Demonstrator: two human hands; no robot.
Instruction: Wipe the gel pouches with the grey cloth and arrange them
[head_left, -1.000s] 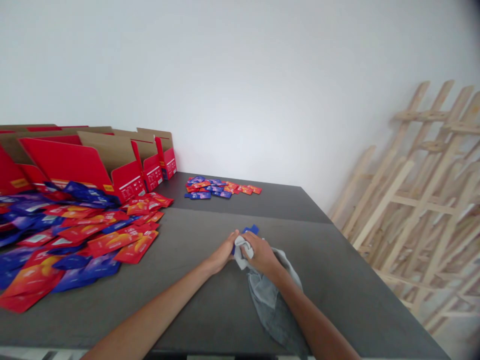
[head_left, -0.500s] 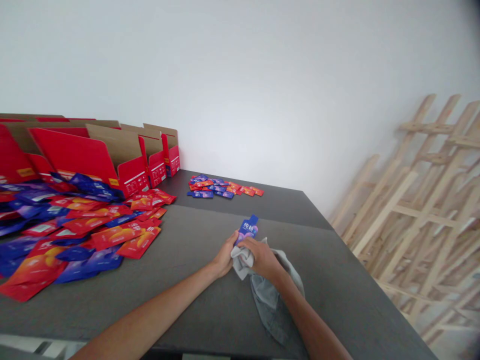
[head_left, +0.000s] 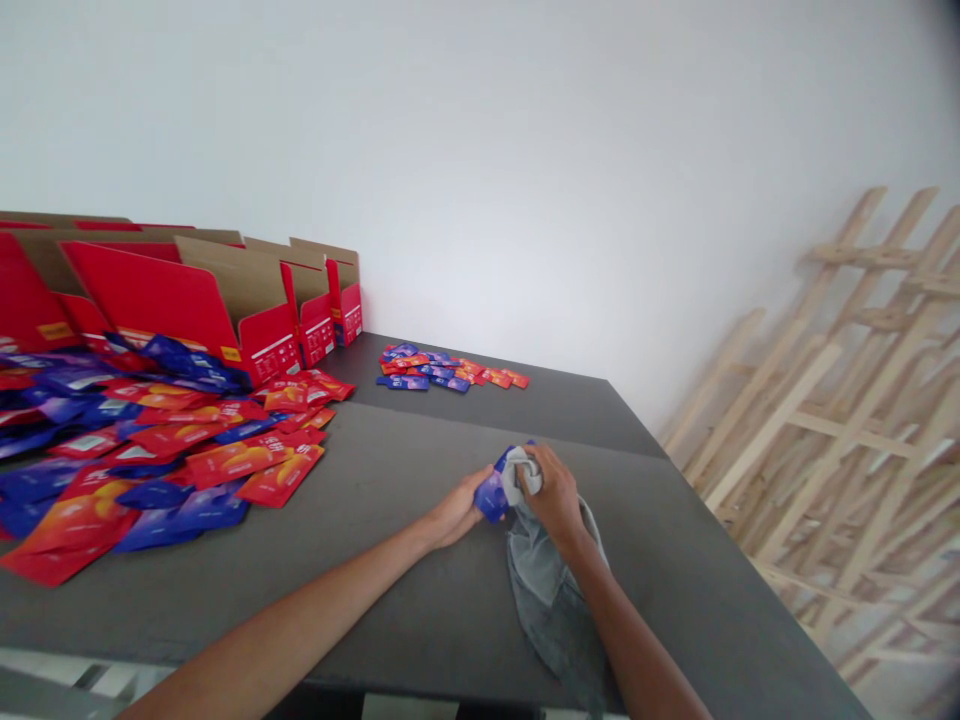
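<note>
Above the dark table, my left hand [head_left: 459, 508] grips the left edge of a small blue-purple pouch [head_left: 490, 497]. My right hand [head_left: 553, 490] is closed on a bunched grey cloth [head_left: 551, 575], pressing part of it against the upper front of that pouch. The rest of the cloth hangs below my right wrist toward the table's near edge. Cloth and fingers cover most of the pouch's printing.
At left lies a heap of red and blue pouches [head_left: 225, 455], in front of open red cardboard boxes [head_left: 270, 345]. A smaller group of pouches [head_left: 427, 384] lies near the back of the table [head_left: 360, 590]. Wooden frames [head_left: 814, 450] lean against the wall at right.
My right hand has moved the cloth up over the pouch's upper part, hiding the lettering that showed before. My left hand still holds the pouch, its lower part now visible.
</note>
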